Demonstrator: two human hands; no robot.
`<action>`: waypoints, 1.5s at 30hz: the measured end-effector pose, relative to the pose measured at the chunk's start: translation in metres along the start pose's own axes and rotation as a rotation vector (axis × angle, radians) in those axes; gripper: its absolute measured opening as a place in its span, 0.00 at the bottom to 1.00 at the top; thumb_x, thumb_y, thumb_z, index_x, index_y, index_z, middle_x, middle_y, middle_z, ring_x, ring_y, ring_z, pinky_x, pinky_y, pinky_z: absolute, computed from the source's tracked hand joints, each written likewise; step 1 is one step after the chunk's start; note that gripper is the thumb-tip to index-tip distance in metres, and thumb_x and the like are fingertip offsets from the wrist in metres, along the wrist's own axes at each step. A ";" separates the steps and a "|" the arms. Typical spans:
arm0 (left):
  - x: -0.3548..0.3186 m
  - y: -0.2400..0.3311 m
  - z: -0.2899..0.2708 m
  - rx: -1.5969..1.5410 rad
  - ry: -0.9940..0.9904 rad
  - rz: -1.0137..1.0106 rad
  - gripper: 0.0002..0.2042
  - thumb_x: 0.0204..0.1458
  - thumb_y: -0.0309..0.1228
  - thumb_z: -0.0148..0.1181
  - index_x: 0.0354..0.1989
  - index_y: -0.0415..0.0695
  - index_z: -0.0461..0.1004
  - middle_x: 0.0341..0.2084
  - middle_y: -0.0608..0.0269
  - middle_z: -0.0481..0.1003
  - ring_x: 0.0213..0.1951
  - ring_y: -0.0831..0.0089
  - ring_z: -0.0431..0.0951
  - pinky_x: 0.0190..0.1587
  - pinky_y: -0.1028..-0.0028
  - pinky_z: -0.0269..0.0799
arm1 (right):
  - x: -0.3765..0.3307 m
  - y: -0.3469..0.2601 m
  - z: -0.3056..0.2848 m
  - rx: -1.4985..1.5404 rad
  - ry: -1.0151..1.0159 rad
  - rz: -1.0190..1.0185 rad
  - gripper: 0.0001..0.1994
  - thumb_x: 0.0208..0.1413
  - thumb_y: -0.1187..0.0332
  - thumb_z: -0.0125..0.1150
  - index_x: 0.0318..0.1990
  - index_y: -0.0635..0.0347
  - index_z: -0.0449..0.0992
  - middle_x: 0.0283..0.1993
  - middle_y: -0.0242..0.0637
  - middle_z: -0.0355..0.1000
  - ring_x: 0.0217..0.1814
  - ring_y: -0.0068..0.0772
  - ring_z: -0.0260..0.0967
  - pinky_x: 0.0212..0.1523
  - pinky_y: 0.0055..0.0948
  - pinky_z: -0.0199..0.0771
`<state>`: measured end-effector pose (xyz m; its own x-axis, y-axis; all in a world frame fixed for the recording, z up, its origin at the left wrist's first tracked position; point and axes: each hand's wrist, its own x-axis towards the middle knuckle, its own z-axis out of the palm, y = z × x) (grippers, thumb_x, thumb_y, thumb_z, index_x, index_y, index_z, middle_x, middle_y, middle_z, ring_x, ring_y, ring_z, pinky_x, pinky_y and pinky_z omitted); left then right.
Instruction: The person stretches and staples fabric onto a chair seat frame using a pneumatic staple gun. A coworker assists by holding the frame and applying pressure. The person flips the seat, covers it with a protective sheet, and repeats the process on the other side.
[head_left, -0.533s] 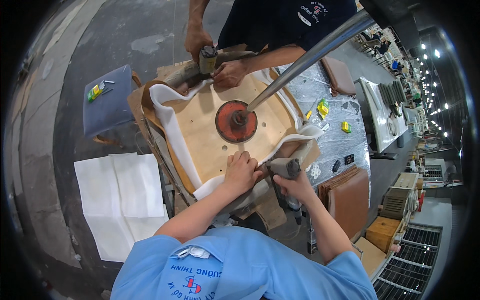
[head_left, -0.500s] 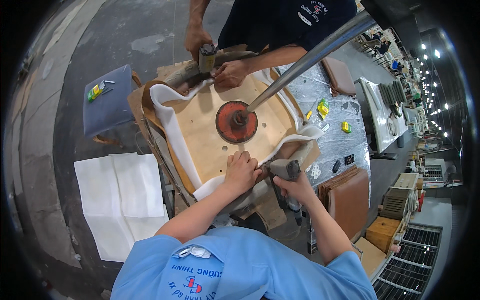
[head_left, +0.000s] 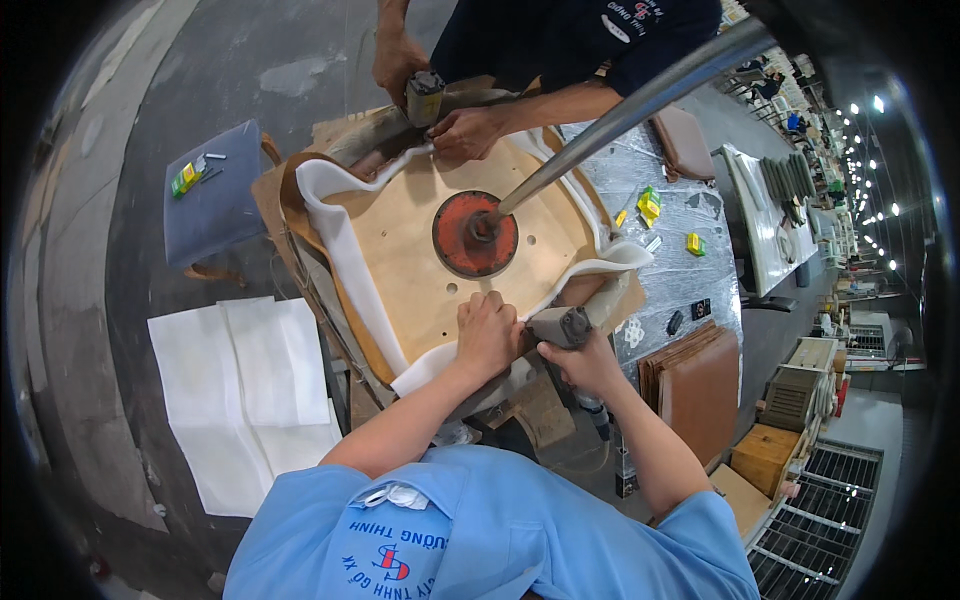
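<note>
A pale wooden seat panel [head_left: 400, 270] lies underside up, with white padding [head_left: 335, 225] and a brown cover [head_left: 292, 200] folded up around its rim. A red round clamp pad [head_left: 475, 250] on a metal rod presses on its middle. My left hand [head_left: 487, 335] is closed at the near edge, fingers curled over the folded cover and padding; the exact pinch is hidden. My right hand [head_left: 590, 365] is wrapped around a grey staple gun [head_left: 560, 327], its nose at the near edge beside my left fingers.
Across the panel, a co-worker's hand [head_left: 465, 135] holds the far edge, their other hand a second staple gun [head_left: 424, 97]. Right, a plastic-covered table [head_left: 660, 290] bears small yellow-green boxes and stacked brown panels [head_left: 700, 390]. Left are a blue seat [head_left: 215, 200] and white sheets [head_left: 240, 400].
My right hand has brought the staple gun slightly left and up, closer to my left fingers. The co-worker's staple gun has shifted a little right and up.
</note>
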<state>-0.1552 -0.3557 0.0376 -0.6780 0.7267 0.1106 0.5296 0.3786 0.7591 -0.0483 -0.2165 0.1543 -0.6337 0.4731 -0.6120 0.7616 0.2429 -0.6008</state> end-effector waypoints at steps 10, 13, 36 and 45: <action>0.001 -0.011 -0.006 -0.101 -0.109 0.003 0.04 0.51 0.32 0.71 0.31 0.48 0.82 0.37 0.58 0.75 0.49 0.55 0.71 0.53 0.56 0.62 | -0.019 0.008 0.005 0.168 0.005 -0.024 0.15 0.59 0.66 0.75 0.47 0.67 0.79 0.29 0.30 0.76 0.20 0.20 0.71 0.21 0.25 0.71; 0.001 -0.009 -0.002 -0.096 -0.067 -0.008 0.04 0.51 0.31 0.70 0.31 0.47 0.82 0.37 0.58 0.75 0.49 0.55 0.70 0.54 0.55 0.61 | -0.017 0.002 0.006 0.172 -0.012 -0.041 0.15 0.59 0.65 0.74 0.45 0.67 0.80 0.29 0.30 0.76 0.20 0.20 0.71 0.21 0.26 0.71; 0.006 -0.016 -0.008 -0.084 -0.130 0.028 0.01 0.52 0.29 0.68 0.31 0.48 0.83 0.39 0.58 0.76 0.49 0.55 0.71 0.51 0.55 0.63 | -0.018 0.002 0.022 0.128 0.015 0.021 0.16 0.58 0.61 0.76 0.42 0.67 0.82 0.26 0.32 0.76 0.21 0.22 0.73 0.24 0.28 0.74; 0.020 -0.037 -0.019 -0.106 -0.088 0.049 0.05 0.55 0.29 0.63 0.34 0.48 0.85 0.38 0.54 0.76 0.48 0.51 0.74 0.52 0.54 0.69 | -0.014 0.001 0.027 0.109 0.058 0.051 0.16 0.58 0.62 0.76 0.43 0.66 0.81 0.26 0.31 0.77 0.21 0.21 0.73 0.22 0.27 0.73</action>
<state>-0.1983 -0.3658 0.0241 -0.6027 0.7922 0.0958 0.5007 0.2819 0.8184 -0.0424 -0.2462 0.1486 -0.5832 0.5315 -0.6143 0.7715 0.1256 -0.6237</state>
